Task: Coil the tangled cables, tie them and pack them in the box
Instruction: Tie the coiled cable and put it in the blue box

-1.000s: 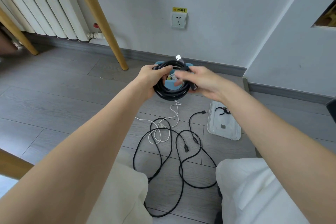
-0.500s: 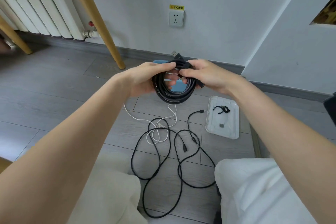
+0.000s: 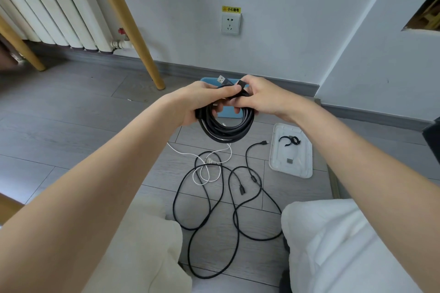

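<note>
A coiled black cable (image 3: 226,127) hangs in the air between both hands, its USB plug (image 3: 222,78) sticking up at the top. My left hand (image 3: 195,102) grips the coil's upper left. My right hand (image 3: 259,98) pinches a black strap around the coil's top. Behind the coil, a blue box (image 3: 228,113) sits on the floor, mostly hidden. Loose black cables (image 3: 214,207) and a thin white cable (image 3: 204,169) lie tangled on the floor below.
A white lid (image 3: 307,169) lies on the floor at right, holding a black strap (image 3: 289,140) and a small dark piece. Wooden legs (image 3: 133,31) stand at left before a radiator. A wall socket (image 3: 230,23) is ahead. My knees frame the cables.
Both hands have shifted on the coil's top; my right hand now pinches the strap over the bundle, and the coil hangs lower from the fingers.
</note>
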